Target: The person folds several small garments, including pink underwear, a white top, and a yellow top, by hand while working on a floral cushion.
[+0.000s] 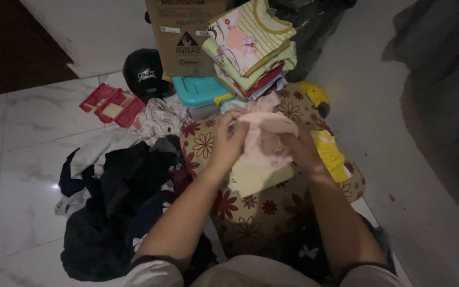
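My left hand [228, 142] and my right hand [299, 149] both grip a small pale pink garment [265, 135], bunched between them over a brown cushion with a flower print [272, 207]. Under the garment lies a pale yellow folded cloth [256, 178]. A yellow and white piece of clothing [331, 154] rests just right of my right hand. Beyond my hands a stack of folded clothes [251, 48], striped and patterned on top, stands on the cushion's far end.
A heap of dark unfolded laundry [118, 196] lies on the white marble floor at my left. Behind it are a red compartment tray [112, 104], a black helmet [143, 72], a teal-lidded plastic box [197, 90], a cardboard box [179, 37] and a yellow toy [314, 94].
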